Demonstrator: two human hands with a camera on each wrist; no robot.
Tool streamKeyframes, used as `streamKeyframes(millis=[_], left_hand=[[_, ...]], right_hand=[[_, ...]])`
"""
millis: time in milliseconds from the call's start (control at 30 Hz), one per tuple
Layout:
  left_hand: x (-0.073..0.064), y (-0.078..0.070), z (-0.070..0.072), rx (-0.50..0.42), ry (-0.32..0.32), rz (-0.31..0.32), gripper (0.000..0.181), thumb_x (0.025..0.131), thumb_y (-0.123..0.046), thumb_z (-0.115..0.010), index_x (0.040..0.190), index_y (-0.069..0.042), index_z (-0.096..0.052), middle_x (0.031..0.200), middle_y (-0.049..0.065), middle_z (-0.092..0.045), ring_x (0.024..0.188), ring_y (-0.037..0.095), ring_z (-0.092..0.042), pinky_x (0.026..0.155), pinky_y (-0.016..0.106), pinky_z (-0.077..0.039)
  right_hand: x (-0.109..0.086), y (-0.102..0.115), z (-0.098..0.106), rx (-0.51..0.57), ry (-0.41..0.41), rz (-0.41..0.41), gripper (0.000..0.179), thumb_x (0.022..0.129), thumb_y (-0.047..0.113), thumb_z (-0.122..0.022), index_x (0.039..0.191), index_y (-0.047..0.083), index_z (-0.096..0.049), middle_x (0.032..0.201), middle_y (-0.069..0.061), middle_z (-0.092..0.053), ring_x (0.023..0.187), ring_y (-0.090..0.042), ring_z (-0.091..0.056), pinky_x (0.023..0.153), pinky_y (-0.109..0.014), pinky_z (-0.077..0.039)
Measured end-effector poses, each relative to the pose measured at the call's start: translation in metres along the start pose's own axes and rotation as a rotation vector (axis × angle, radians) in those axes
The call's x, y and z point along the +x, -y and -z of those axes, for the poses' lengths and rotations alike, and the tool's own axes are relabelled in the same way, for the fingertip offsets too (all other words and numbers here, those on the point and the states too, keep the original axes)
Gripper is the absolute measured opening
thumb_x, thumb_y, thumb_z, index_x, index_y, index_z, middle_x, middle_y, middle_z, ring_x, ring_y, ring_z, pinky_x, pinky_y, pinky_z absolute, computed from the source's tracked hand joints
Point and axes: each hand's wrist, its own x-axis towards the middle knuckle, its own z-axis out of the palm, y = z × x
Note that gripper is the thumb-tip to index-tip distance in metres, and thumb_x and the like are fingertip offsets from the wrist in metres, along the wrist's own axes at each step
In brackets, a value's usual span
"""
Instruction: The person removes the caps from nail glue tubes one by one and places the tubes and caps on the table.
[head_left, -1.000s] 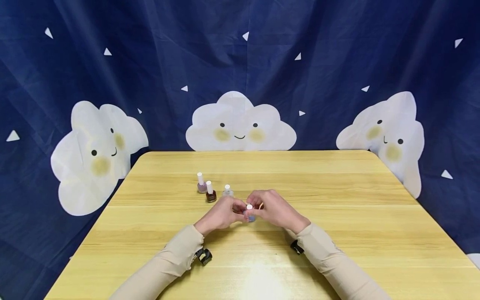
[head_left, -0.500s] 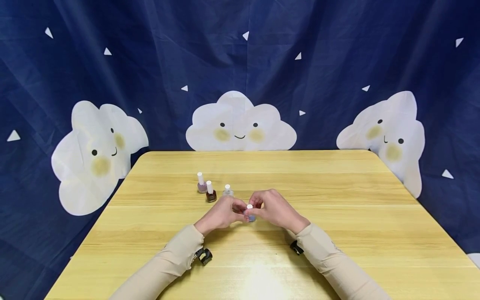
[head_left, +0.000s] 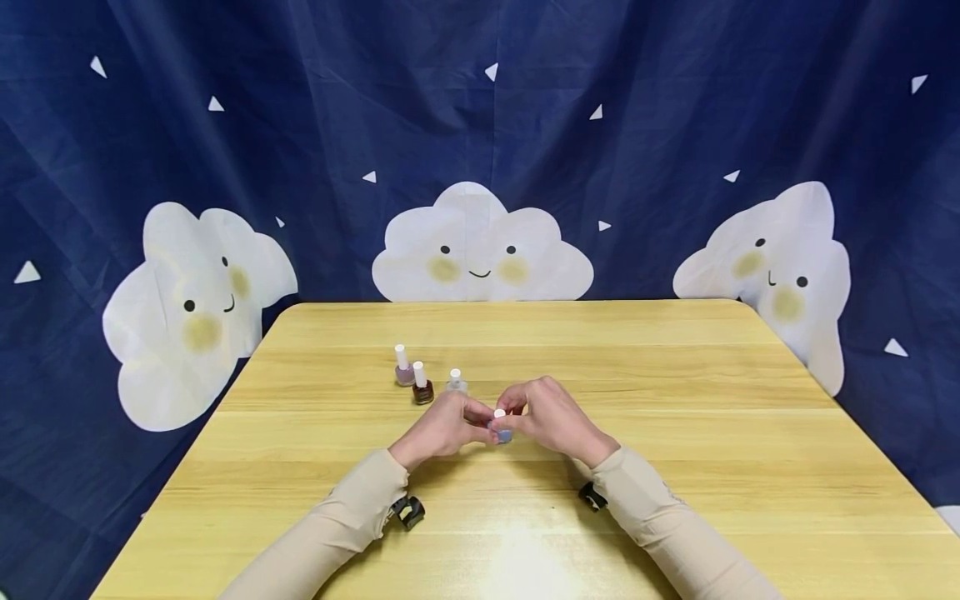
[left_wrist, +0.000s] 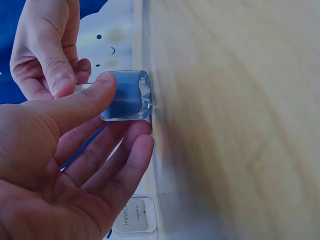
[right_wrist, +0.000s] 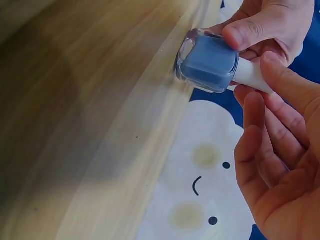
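A blue nail polish bottle point(right_wrist: 209, 61) with a white cap point(right_wrist: 250, 75) stands upright at the table, between my two hands. My left hand point(head_left: 444, 427) pinches its glass body between thumb and fingers. With thumb and fingertips my right hand point(head_left: 551, 419) grips the white cap. In the left wrist view the blue bottle point(left_wrist: 127, 95) has its base right at the tabletop. Close behind my left hand is a clear nail polish bottle point(head_left: 456, 383), partly hidden by that hand; its printed label shows in the left wrist view.
A dark brown nail polish bottle point(head_left: 423, 390) and a lilac one point(head_left: 404, 372) stand farther left on the wooden table point(head_left: 675, 375). Behind the table's far edge hangs a dark blue curtain point(head_left: 637, 150) with clouds printed on it.
The hands stay on the blue bottle in the same place. My right fingers shift very slightly around the cap.
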Motion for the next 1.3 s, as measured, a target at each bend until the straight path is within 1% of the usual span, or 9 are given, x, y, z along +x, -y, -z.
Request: streamKeyframes(millis=[233, 333, 433, 533, 633, 767, 900, 1133, 1300], left_hand=[[-0.0001, -0.0004, 0.0012, 0.003, 0.003, -0.001, 0.023, 0.082, -0.014, -0.086, 0.104, -0.014, -0.081, 0.101, 0.002, -0.08, 0.086, 0.008, -0.069, 0.077, 0.028, -0.054], [0.0, -0.0002, 0.001, 0.002, 0.006, -0.001, 0.023, 0.081, -0.014, -0.086, 0.104, -0.014, -0.081, 0.1, 0.003, -0.08, 0.085, 0.008, -0.069, 0.078, 0.028, -0.054], [0.0002, 0.0, 0.0006, 0.007, 0.009, -0.002, 0.023, 0.081, -0.014, -0.086, 0.104, -0.014, -0.081, 0.099, 0.003, -0.08, 0.084, 0.008, -0.069, 0.077, 0.028, -0.054], [0.0002, -0.0005, 0.0007, 0.004, 0.012, -0.001, 0.022, 0.082, -0.013, -0.086, 0.103, -0.014, -0.081, 0.099, 0.002, -0.08, 0.083, 0.008, -0.068, 0.076, 0.028, -0.054], [-0.0002, -0.0012, 0.0014, -0.004, 0.017, 0.0, 0.021, 0.082, -0.012, -0.085, 0.102, -0.014, -0.081, 0.098, 0.002, -0.08, 0.082, 0.008, -0.068, 0.073, 0.027, -0.053], [-0.001, -0.0015, 0.0023, 0.001, 0.018, -0.009, 0.019, 0.083, -0.011, -0.085, 0.101, -0.013, -0.081, 0.096, 0.002, -0.08, 0.079, 0.008, -0.066, 0.067, 0.024, -0.05], [-0.0015, -0.0013, 0.0024, 0.009, 0.012, -0.018, 0.018, 0.083, -0.011, -0.085, 0.101, -0.012, -0.081, 0.096, 0.002, -0.08, 0.075, 0.007, -0.064, 0.061, 0.022, -0.047], [-0.002, -0.0017, 0.0012, 0.023, 0.005, -0.024, 0.019, 0.083, -0.011, -0.085, 0.101, -0.011, -0.081, 0.097, 0.003, -0.08, 0.073, 0.006, -0.063, 0.06, 0.021, -0.047], [-0.0017, -0.0017, 0.001, 0.035, 0.009, -0.033, 0.019, 0.084, -0.01, -0.084, 0.103, -0.011, -0.081, 0.097, 0.003, -0.08, 0.071, 0.007, -0.063, 0.059, 0.022, -0.047]], right_hand=[[-0.0004, -0.0013, 0.0013, 0.022, 0.033, 0.003, 0.007, 0.087, 0.021, -0.083, 0.092, 0.017, -0.08, 0.091, 0.006, -0.079, 0.075, 0.0, -0.065, 0.067, -0.023, -0.051], [-0.0001, -0.0029, 0.0023, 0.037, 0.057, 0.019, 0.006, 0.088, 0.019, -0.081, 0.094, 0.017, -0.081, 0.095, 0.006, -0.079, 0.074, -0.001, -0.064, 0.066, -0.023, -0.051], [-0.0003, -0.0039, 0.0034, 0.051, 0.077, 0.039, 0.005, 0.09, 0.018, -0.08, 0.095, 0.017, -0.08, 0.096, 0.008, -0.078, 0.078, 0.0, -0.065, 0.069, -0.023, -0.052], [-0.0007, -0.0036, 0.0045, 0.055, 0.096, 0.039, 0.006, 0.091, 0.02, -0.079, 0.096, 0.016, -0.079, 0.092, 0.011, -0.077, 0.08, -0.001, -0.066, 0.071, -0.024, -0.053], [-0.0005, -0.004, 0.0048, 0.054, 0.109, 0.028, 0.007, 0.091, 0.023, -0.079, 0.095, 0.018, -0.076, 0.087, 0.013, -0.074, 0.079, -0.003, -0.065, 0.071, -0.025, -0.053], [-0.0004, -0.0053, 0.0041, 0.056, 0.109, 0.004, 0.013, 0.089, 0.025, -0.082, 0.093, 0.02, -0.071, 0.081, 0.014, -0.069, 0.074, -0.006, -0.064, 0.066, -0.025, -0.051], [-0.0002, -0.0062, 0.0017, 0.071, 0.105, -0.02, 0.017, 0.087, 0.027, -0.083, 0.089, 0.02, -0.067, 0.076, 0.014, -0.068, 0.069, -0.007, -0.062, 0.061, -0.024, -0.049], [-0.0003, -0.0034, -0.0012, 0.07, 0.092, -0.051, 0.019, 0.087, 0.028, -0.083, 0.086, 0.018, -0.067, 0.075, 0.015, -0.068, 0.067, -0.007, -0.061, 0.062, -0.023, -0.049], [-0.0009, -0.0014, -0.0028, 0.043, 0.069, -0.033, 0.02, 0.087, 0.027, -0.083, 0.084, 0.018, -0.066, 0.074, 0.015, -0.067, 0.066, -0.006, -0.059, 0.06, -0.022, -0.048]])
